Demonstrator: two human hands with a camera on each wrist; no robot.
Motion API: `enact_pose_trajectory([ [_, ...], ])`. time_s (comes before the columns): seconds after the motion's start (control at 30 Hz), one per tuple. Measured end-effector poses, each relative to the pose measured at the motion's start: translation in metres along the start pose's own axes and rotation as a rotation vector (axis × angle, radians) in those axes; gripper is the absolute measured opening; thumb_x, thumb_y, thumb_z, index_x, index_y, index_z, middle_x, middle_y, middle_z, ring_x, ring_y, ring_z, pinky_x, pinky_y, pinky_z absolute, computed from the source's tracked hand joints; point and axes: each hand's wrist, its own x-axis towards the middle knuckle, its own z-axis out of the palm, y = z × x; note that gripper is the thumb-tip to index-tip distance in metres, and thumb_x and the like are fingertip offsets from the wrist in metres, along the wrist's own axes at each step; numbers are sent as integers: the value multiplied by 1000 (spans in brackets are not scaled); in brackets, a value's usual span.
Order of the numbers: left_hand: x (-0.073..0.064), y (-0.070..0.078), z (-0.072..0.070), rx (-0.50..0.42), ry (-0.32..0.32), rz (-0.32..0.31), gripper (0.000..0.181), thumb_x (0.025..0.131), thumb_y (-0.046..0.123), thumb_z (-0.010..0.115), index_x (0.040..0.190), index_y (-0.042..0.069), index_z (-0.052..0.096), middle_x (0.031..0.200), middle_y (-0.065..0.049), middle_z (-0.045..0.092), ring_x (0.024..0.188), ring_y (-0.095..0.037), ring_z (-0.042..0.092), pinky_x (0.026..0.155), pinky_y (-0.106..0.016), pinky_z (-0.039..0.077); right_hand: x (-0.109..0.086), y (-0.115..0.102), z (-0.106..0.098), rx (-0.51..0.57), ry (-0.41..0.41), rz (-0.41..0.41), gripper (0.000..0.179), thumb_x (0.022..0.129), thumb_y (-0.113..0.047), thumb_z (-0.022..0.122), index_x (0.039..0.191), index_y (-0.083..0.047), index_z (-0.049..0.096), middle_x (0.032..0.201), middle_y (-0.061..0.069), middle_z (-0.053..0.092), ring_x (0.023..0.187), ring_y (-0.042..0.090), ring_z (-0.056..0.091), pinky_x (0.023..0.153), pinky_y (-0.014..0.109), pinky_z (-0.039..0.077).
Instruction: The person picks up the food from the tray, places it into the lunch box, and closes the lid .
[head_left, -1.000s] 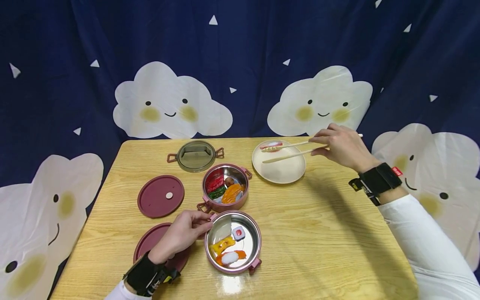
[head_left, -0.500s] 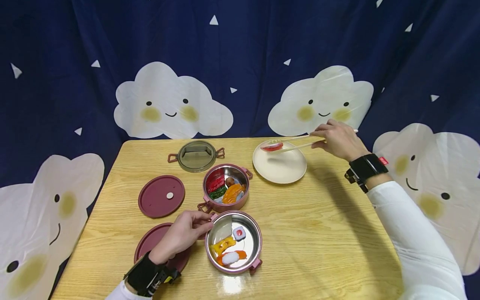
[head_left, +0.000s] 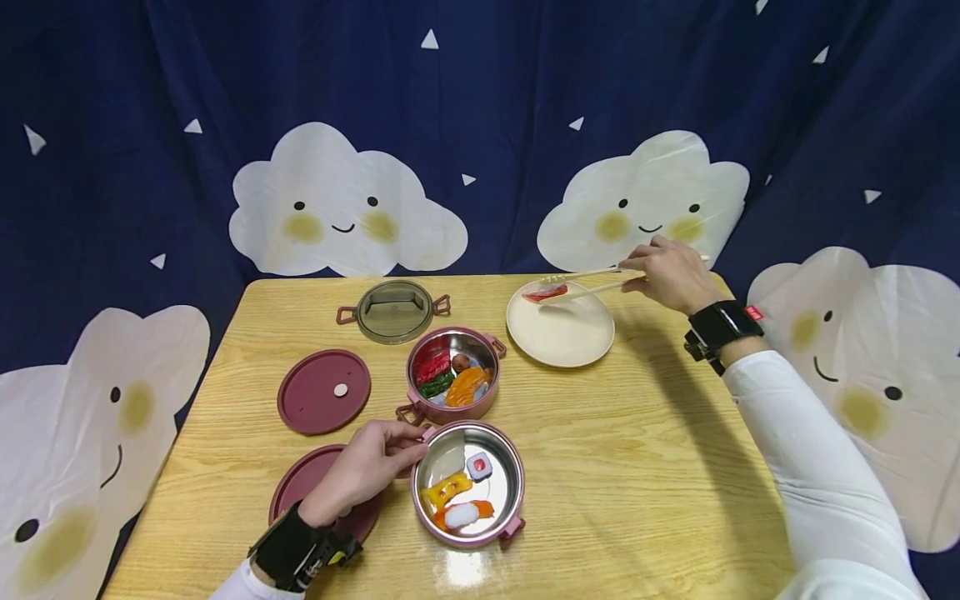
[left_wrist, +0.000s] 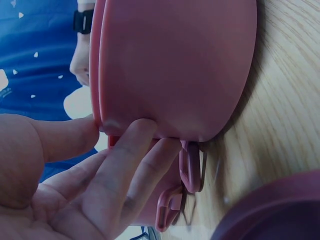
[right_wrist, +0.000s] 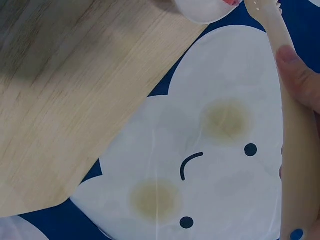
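Observation:
My left hand (head_left: 378, 462) grips the near pink pot (head_left: 517, 467) at its left handle. In the left wrist view its thumb is at the rim and its fingers (left_wrist: 142, 155) press the pot's wall. The pot holds toy sushi pieces and a yellow piece. At the back right, my right hand (head_left: 670, 275) holds cream tongs (head_left: 600, 288) over a round plate (head_left: 573, 342). A red-and-white toy sushi piece (head_left: 546, 292) lies between the tong tips at the plate's back left; whether it is lifted cannot be told. The right wrist view shows the tongs' broad arm (right_wrist: 300, 165) close up.
A second pink pot (head_left: 417, 406) with colourful toy food stands behind the near one. To the left lie two maroon lids (head_left: 315, 408), one partly under my left forearm. A dark see-through lid (head_left: 395, 321) with brown handles lies at the back. The wooden table (head_left: 637, 467) meets a cloud-patterned curtain.
The tongs' lower arm has come up to the toy sushi piece, and the piece has turned its red side into view. My right hand has shifted slightly left and back. The left hand stays put.

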Motion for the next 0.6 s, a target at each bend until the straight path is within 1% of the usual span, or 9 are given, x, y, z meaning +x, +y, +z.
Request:
enact_pose_trajectory([
  [0.13, 0, 0, 0, -4, -2, -3, 26, 101, 14, 72, 124, 2, 76, 118, -12, 78, 96, -14, 76, 74, -19, 58, 0, 2, 3, 1, -25, 24, 38, 76, -27, 93, 108, -8, 83, 101, 9, 80, 80, 28, 59, 64, 41, 47],
  [0.37, 0, 1, 1, -2, -3, -5, 26, 100, 14, 72, 123, 2, 76, 119, -12, 78, 97, -14, 76, 76, -21, 59, -5, 4, 7, 0, -77, 70, 36, 78, -27, 92, 108, -8, 83, 103, 9, 81, 80, 28, 59, 64, 40, 46],
  [0.47, 0, 1, 0, -3, -5, -6, 27, 101, 14, 72, 124, 1, 76, 119, -13, 78, 98, -16, 77, 77, -22, 60, -6, 4, 7, 6, -74, 72, 34, 80, -26, 91, 107, -8, 84, 102, 9, 81, 80, 28, 59, 64, 41, 47],
  [0.6, 0, 1, 0, -5, -7, -6, 27, 101, 14, 72, 124, 1, 76, 118, -12, 78, 98, -16, 77, 76, -22, 59, -6, 3, 6, 3, -50, 48, 31, 80, -25, 91, 105, -9, 84, 99, 8, 81, 77, 28, 58, 62, 41, 46],
])
